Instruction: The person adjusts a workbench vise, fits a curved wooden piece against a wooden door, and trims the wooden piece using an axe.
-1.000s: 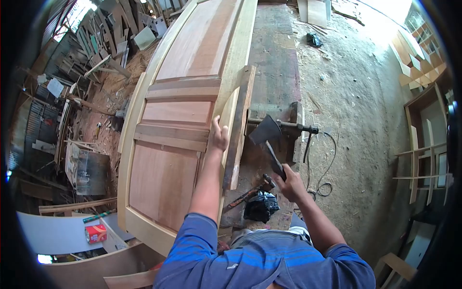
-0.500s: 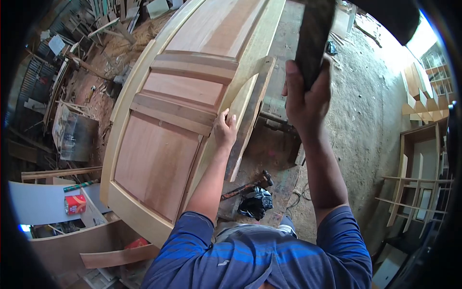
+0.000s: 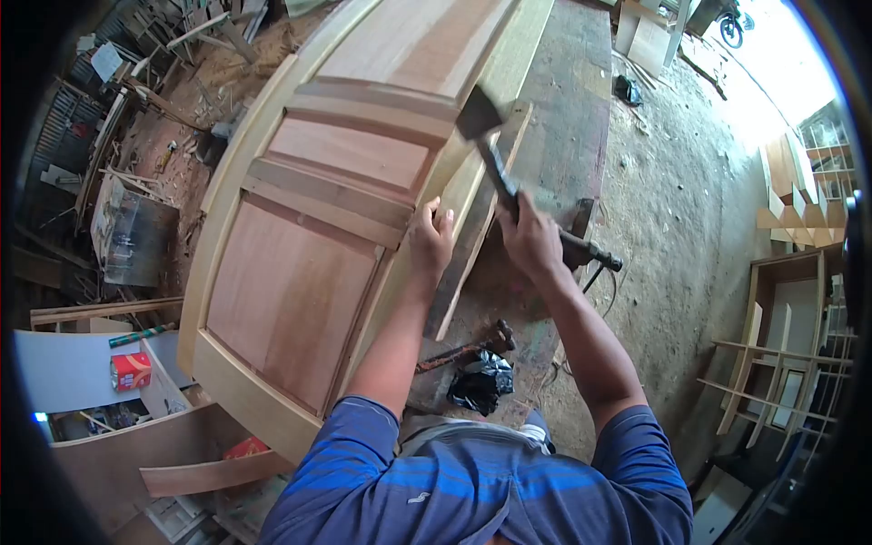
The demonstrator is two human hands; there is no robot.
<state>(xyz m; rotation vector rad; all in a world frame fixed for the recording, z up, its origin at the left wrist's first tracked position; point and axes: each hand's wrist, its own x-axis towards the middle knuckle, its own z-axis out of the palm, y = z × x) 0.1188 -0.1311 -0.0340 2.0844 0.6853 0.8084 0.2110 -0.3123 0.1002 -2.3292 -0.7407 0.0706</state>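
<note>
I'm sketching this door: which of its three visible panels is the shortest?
The middle panel, between two crossrails; the upper panel, cut off by the picture's edge, and the lower panel run much taller.

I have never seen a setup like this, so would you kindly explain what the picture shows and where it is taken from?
There is no machine here: a person works with bare hands, filmed by a camera worn on the head, looking forward and down. A panelled wooden piece, much like a door, lies on a workbench. The right hand grips a dark, broad-headed tool by its handle. The left hand is at the long edge of the panelled piece; its grip is unclear. Nearer the person are a hammer and a crumpled black bag.
</note>
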